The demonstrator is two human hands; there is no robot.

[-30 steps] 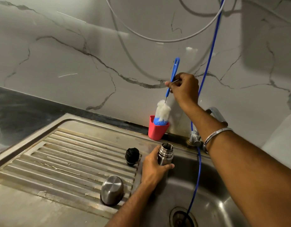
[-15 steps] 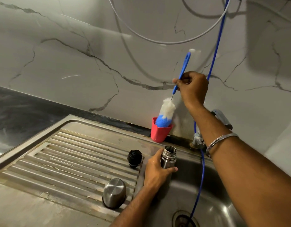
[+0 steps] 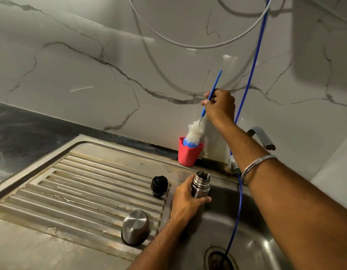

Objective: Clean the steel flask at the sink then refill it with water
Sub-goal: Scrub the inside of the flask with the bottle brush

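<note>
A person stands at a steel sink (image 3: 252, 227) set against a marble-patterned wall. Their left hand (image 3: 185, 199) grips an open steel flask (image 3: 200, 185), fingers and thumb wrapped round its body, holding it upright at the left edge of the basin, just beside the ribbed draining board (image 3: 77, 193). The right hand (image 3: 219, 106) is raised near the wall and pinches the thin blue handle of a bottle brush (image 3: 196, 131); the brush tilts down to the left, and its fluffy white and blue head sits in the mouth of a small red cup (image 3: 189, 152) that stands at the back of the sink, against the wall. A metal bangle (image 3: 256, 162) circles the right wrist. On the draining board lie a black stopper (image 3: 159, 185), close to the flask, and a steel cup-shaped lid (image 3: 135, 227), mouth down, nearer the front. A blue hose (image 3: 246, 94) hangs from above down into the basin towards the drain (image 3: 219, 259), passing by the tap (image 3: 261, 136) behind the right arm.
</note>
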